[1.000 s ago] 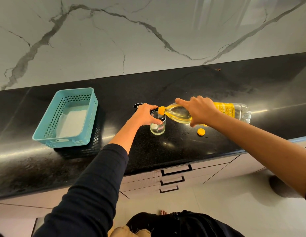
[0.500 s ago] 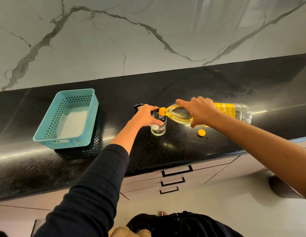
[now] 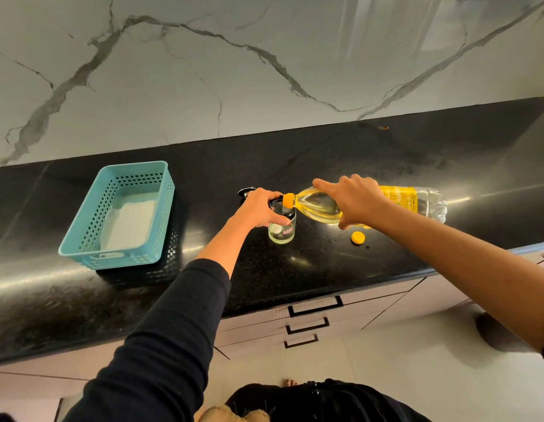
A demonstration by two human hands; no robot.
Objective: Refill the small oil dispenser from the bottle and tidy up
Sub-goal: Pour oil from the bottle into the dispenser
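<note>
Tipping above a black speckled stone counter (image 3: 325, 269), a clear plastic oil bottle with a yellow label (image 3: 318, 208) meets a small clear glass dispenser (image 3: 281, 233).
A teal perforated plastic basket (image 3: 137, 166) sits far left. The bottle lies almost level, its neck over the dispenser's open mouth, the right hand (image 3: 356, 199) with its grip clamped round the shoulder. The left hand (image 3: 258, 208) has its grip clamped on the upright dispenser's rim, mid-counter. A round yellow cap (image 3: 357, 237) lies just right; a black lid (image 3: 245, 192) shows beyond the left hand.
</note>
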